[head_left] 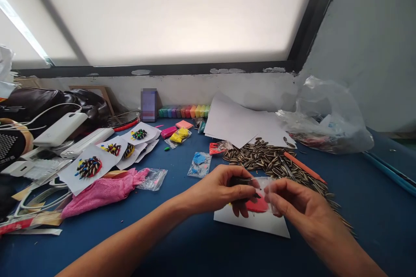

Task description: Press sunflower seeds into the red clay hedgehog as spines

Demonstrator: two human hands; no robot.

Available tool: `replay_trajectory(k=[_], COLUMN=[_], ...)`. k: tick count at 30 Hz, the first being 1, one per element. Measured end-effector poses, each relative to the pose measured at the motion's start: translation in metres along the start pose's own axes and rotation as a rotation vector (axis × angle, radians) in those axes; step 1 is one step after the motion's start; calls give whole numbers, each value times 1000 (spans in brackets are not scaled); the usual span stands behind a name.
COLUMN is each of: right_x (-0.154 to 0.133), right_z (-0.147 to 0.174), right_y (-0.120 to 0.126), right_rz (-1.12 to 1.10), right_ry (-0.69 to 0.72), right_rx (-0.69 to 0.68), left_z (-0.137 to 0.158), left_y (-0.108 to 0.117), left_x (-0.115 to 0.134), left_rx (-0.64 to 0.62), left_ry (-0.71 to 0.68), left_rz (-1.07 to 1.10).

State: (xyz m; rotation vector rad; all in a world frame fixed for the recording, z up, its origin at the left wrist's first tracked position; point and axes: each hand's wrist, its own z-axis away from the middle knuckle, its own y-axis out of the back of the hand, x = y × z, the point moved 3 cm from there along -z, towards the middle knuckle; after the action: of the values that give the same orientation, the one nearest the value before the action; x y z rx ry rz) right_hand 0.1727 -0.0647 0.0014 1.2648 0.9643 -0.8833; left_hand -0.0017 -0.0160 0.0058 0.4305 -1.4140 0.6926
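My left hand (pixel 222 188) and my right hand (pixel 295 203) are held close together above a white paper card (pixel 255 223). Between them is a small clear plastic bag (pixel 267 184) with something dark, perhaps black clay, at its left side. The fingers of my left hand close round the dark part, while my right thumb and fingers pinch the bag's right edge. Below, a flat red clay shape (pixel 258 204) lies on the card, partly hidden by my hands. A pile of striped sunflower seeds (pixel 260 156) spreads just behind my hands.
An orange stick (pixel 303 166) rests on the seeds. Blue clay (pixel 199 163) and yellow clay (pixel 180 135) lie in clear bags. Seed-decorated cards (pixel 89 171), a pink cloth (pixel 104 192) and a power bank (pixel 60 129) crowd the left. White sheets (pixel 234 121) and a plastic bag (pixel 334 117) are behind.
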Motion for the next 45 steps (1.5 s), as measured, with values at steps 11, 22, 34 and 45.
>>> replay_trajectory(k=[11,22,34,45], right_x=[0,-4,-1,1], right_z=[2,-2,-3,5], right_y=[0,-2,-5,-6], right_rz=[52,-77,-65,126], right_ry=[83,46,53,125], right_rx=[214,66,-18,70], left_z=[-2,-4,-1,-5], left_y=[1,-3,-6,-8], left_x=[-6,-9,-8,-14], left_rx=[48,35,47,107], left_ry=[-7,-3,35,22], left_rz=[80,63,19,52])
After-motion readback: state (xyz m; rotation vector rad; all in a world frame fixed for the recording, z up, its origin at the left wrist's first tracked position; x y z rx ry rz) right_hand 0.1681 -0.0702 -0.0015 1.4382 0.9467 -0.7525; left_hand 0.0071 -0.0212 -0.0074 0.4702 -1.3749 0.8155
